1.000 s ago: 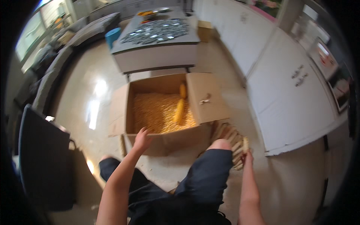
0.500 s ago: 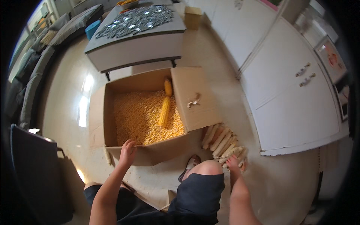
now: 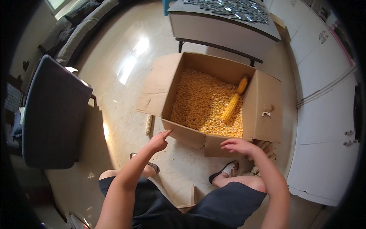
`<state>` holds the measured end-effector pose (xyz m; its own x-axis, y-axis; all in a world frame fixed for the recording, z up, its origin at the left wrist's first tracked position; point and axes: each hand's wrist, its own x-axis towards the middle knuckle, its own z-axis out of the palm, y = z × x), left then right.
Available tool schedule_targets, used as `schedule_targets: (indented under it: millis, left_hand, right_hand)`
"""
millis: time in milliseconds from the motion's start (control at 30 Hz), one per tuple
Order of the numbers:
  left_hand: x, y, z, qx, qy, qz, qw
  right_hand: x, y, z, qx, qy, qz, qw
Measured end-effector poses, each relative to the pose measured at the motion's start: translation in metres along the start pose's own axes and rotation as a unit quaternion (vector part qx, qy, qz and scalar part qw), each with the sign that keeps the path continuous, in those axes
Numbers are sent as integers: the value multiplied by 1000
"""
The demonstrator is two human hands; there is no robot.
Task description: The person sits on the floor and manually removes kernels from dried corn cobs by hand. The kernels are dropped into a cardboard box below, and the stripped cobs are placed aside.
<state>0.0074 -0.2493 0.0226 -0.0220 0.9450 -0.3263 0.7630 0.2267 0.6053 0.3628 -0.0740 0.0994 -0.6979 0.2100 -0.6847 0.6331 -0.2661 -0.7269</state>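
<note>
An open cardboard box (image 3: 185, 133) stands on the floor before me, filled with loose yellow corn kernels (image 3: 202, 97). On the kernels at its right side lie two ears of corn, a longer one (image 3: 230, 108) and a shorter one (image 3: 242, 85) end to end. My left hand (image 3: 158, 141) is at the box's near left corner, index finger stretched out and the others curled, holding nothing I can see. Over the near flap hovers my right hand (image 3: 238, 145), fingers apart and empty. Stripped corncobs (image 3: 268, 149) are piled right of the box, partly hidden by my right arm.
One pale stripped cob (image 3: 148, 125) lies on the floor left of the box. Behind the box stands a table (image 3: 225, 32) covered with small dark pieces. White cabinets (image 3: 324, 152) line the right; a dark chair (image 3: 57, 114) stands left. A small wooden frame (image 3: 192, 195) is between my legs.
My view has turned left. My right hand has moved from the cob pile to the box's near side. My left hand no longer grips the near edge; its index finger is now stretched out.
</note>
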Motion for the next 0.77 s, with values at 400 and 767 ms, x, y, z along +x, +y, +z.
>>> schedule_targets:
  millis: [400,767]
  left_hand:
    - [-80,-102,30,-151,88,-257,951]
    - [-158,-194,148,-245,147,-430,857]
  right_hand:
    - [225,26,152,-213,29,-76,974]
    - [311,74,231,-228,37,-13,973]
